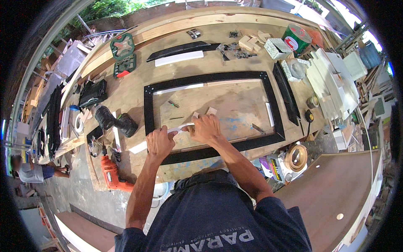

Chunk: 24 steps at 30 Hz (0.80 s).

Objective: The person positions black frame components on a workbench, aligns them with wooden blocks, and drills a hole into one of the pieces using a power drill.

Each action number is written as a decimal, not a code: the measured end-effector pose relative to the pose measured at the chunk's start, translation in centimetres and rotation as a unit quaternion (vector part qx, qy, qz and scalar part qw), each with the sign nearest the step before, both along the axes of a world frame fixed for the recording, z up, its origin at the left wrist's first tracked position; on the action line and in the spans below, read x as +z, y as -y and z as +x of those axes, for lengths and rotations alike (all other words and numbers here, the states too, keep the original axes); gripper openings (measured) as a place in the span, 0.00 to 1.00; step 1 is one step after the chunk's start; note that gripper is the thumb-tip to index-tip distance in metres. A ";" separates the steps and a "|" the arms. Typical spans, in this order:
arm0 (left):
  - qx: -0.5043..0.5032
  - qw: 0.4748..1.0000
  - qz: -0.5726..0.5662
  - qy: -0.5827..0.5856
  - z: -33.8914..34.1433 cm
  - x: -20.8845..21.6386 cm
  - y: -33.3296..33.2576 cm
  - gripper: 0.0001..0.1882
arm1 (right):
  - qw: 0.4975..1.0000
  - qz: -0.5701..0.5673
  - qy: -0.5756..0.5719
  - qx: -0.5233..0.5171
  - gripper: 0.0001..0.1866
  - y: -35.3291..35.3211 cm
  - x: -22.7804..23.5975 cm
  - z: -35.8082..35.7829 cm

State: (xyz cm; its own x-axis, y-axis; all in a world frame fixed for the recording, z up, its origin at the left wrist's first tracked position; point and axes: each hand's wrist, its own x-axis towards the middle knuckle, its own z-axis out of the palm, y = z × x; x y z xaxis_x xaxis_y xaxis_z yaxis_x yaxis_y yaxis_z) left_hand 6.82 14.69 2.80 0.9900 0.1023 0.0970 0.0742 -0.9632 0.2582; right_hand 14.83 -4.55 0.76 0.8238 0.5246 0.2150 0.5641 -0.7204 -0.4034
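A black rectangular frame (148,110) lies flat on the wooden worktable (126,93) before me. Over its near left part, my left hand (158,143) and my right hand (205,128) pinch a thin white strip (181,127) that spans the short gap between them. Fingers of both hands are closed, and parts of the strip are hidden under them. Just beyond my right hand is a small wooden block (212,111). Inside the frame lie a green pen-like tool (173,103) and, along its right side, a white strip (269,114).
Left of the frame are a dark cordless drill (121,124) and an orange corded drill (111,173). A green tool case (123,47) stands open farther back. White boards (331,82) are stacked on the right. Another person (35,171) is at the far left.
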 end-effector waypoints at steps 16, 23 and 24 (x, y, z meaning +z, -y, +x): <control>0.045 0.995 0.046 -0.083 6.0 4.0 -0.4 0.21 | 0.997 0.023 -0.032 -0.067 0.29 -2.2 1.6 4.0; 0.016 0.992 0.060 -0.113 8.8 5.5 0.5 0.20 | 0.990 0.031 -0.078 -0.114 0.33 -1.8 1.7 5.3; 0.007 0.991 0.077 -0.107 8.9 5.5 0.7 0.20 | 0.990 0.032 -0.050 -0.124 0.31 -1.7 1.5 5.2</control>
